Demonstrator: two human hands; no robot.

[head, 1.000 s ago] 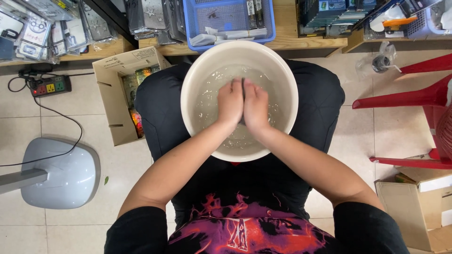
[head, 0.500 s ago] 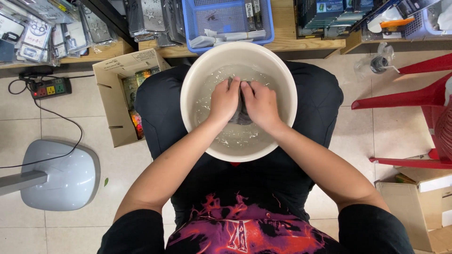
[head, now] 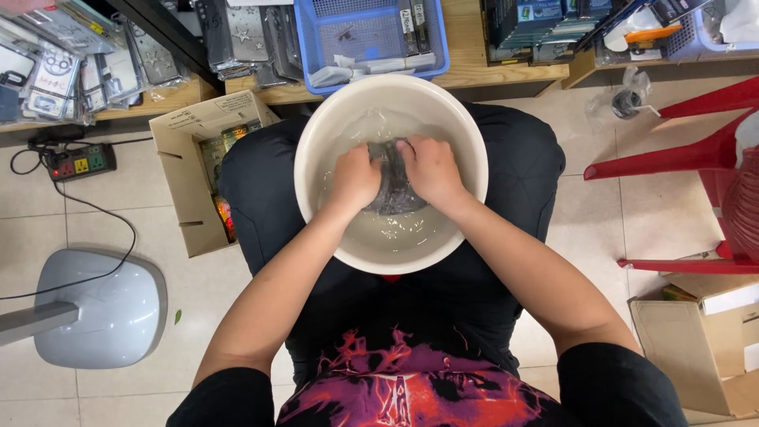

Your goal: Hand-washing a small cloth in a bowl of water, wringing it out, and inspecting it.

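Note:
A round white basin point(head: 316, 134) with water in it rests on my lap. A dark grey wet cloth point(head: 391, 188) lies bunched in the water at its middle. My left hand point(head: 354, 178) grips the cloth's left side and my right hand point(head: 429, 168) grips its right side, both partly in the water. The cloth shows between the two hands and below them. My forearms reach in over the near rim.
An open cardboard box point(head: 198, 162) stands on the floor to the left. A power strip point(head: 77, 160) and its cable lie beside it. A grey stand base point(head: 103, 308) is lower left. Red plastic chairs point(head: 696, 150) are right, and a blue basket point(head: 371, 35) sits on the wooden shelf ahead.
My hands were pressed together in the water. They have moved apart, and the dark cloth now shows stretched between them.

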